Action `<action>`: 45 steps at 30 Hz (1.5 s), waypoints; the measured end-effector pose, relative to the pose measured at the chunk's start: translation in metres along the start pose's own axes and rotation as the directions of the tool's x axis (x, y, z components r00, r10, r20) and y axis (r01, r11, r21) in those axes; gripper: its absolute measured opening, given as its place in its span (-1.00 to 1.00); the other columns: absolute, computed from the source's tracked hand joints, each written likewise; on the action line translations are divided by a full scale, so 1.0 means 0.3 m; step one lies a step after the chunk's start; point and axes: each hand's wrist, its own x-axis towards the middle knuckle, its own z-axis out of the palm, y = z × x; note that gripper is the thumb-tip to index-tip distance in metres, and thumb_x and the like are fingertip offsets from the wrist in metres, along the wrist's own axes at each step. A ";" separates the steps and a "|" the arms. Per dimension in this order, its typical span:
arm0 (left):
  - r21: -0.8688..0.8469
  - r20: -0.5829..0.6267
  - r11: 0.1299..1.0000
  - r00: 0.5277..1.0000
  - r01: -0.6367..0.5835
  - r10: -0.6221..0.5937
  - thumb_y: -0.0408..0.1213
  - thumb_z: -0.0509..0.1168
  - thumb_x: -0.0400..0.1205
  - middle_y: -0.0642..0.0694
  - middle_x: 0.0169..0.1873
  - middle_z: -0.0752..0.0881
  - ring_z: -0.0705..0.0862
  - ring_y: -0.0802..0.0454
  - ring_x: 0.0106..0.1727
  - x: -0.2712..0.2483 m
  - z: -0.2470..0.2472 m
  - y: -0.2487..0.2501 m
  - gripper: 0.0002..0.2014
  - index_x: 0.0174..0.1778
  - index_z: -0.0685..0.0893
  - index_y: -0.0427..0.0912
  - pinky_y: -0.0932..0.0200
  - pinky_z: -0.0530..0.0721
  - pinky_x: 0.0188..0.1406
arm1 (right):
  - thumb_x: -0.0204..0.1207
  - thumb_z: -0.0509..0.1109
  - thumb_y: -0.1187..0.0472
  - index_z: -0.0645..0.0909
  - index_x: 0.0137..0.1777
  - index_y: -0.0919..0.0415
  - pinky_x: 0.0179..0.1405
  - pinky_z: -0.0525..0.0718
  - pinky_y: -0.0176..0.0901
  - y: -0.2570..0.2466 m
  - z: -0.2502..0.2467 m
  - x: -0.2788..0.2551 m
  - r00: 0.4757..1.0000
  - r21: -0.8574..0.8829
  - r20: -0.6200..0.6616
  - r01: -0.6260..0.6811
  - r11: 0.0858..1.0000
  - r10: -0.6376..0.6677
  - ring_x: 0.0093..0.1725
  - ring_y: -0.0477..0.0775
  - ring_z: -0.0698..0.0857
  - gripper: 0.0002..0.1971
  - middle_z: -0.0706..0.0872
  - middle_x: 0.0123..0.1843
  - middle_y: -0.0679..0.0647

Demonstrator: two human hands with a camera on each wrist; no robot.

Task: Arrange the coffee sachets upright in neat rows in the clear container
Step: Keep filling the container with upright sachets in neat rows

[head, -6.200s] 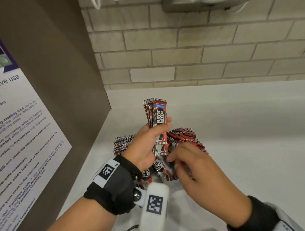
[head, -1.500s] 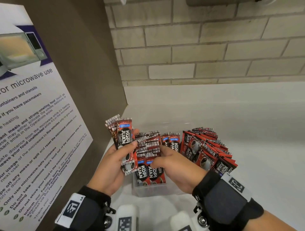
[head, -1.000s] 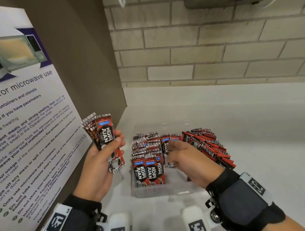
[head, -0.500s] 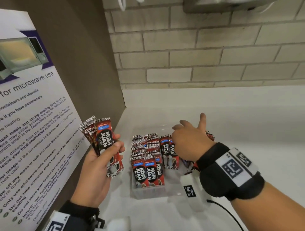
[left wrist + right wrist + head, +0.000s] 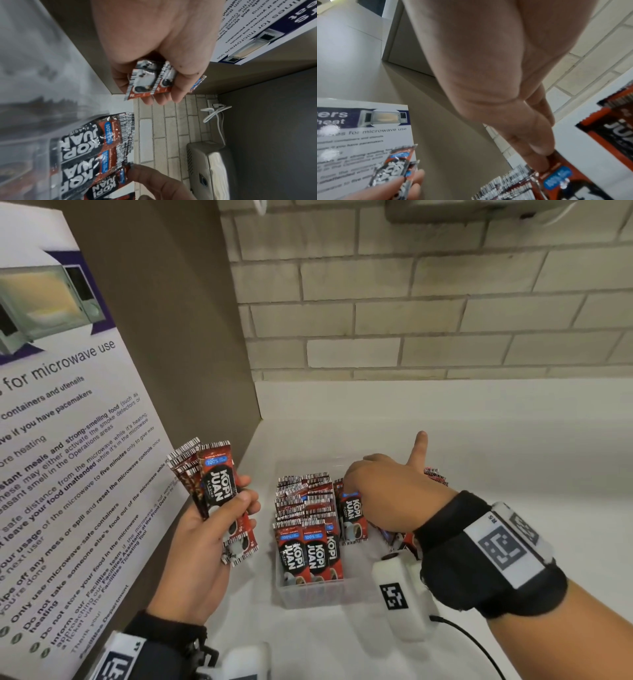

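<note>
Red and black coffee sachets [image 5: 305, 508] stand upright in rows in the clear container [image 5: 308, 594] on the white counter. My left hand [image 5: 219, 529] grips a bunch of sachets [image 5: 217, 484] upright, left of the container; the left wrist view shows their lower ends [image 5: 149, 81] in its fingers. My right hand [image 5: 383, 487] is over the container's right side. Its thumb tip [image 5: 541, 163] rests on a sachet's top edge and its index finger sticks straight out. Its other fingers are hidden. More sachets [image 5: 435, 475] lean behind it.
A microwave-use poster [image 5: 68, 474] on a brown panel stands close on the left. A brick wall [image 5: 411, 302] closes the back. The white counter [image 5: 496, 446] runs to the right. A metal dispenser [image 5: 205, 162] and a white cable [image 5: 216, 112] hang overhead.
My right hand left the middle row and turned over the container's right side, index finger sticking out. My left hand stays to the left with its bunch.
</note>
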 end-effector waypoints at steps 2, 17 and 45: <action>-0.007 -0.003 1.000 1.000 -0.002 0.002 0.15 0.70 -0.21 -0.07 -0.21 0.76 0.75 0.08 -0.12 -0.001 0.002 0.002 -0.15 0.01 0.74 -0.10 0.18 0.65 -0.07 | 0.54 0.12 0.34 0.58 0.31 0.00 0.16 -0.48 0.77 0.000 0.006 0.005 1.000 0.019 0.015 0.012 1.000 -0.012 0.64 0.11 0.12 -0.58 0.45 0.48 -0.12; 0.094 0.262 0.978 0.944 0.184 -0.202 -0.38 0.53 0.30 -0.12 -0.37 0.75 0.67 0.10 -0.48 -0.065 0.133 0.029 -0.82 -0.22 0.78 -0.09 0.29 0.60 -0.59 | 0.50 0.45 0.08 0.61 0.10 0.00 -0.06 0.67 -0.16 -0.043 -0.047 -0.083 0.923 0.870 -0.378 0.330 0.366 0.067 -0.11 -0.04 0.71 -0.80 0.72 0.01 -0.08; -0.044 0.028 0.987 0.987 0.156 -0.155 -0.21 0.36 0.43 -0.13 -0.40 0.64 0.60 0.07 -0.52 -0.066 0.094 0.040 -0.86 -0.17 0.67 -0.18 0.30 0.56 -0.64 | 0.54 0.37 0.34 0.76 0.02 0.18 -0.33 0.52 -0.44 0.066 -0.007 -0.031 0.946 0.667 -0.278 0.065 0.742 0.167 -0.31 -0.15 0.62 -0.84 0.71 -0.18 -0.03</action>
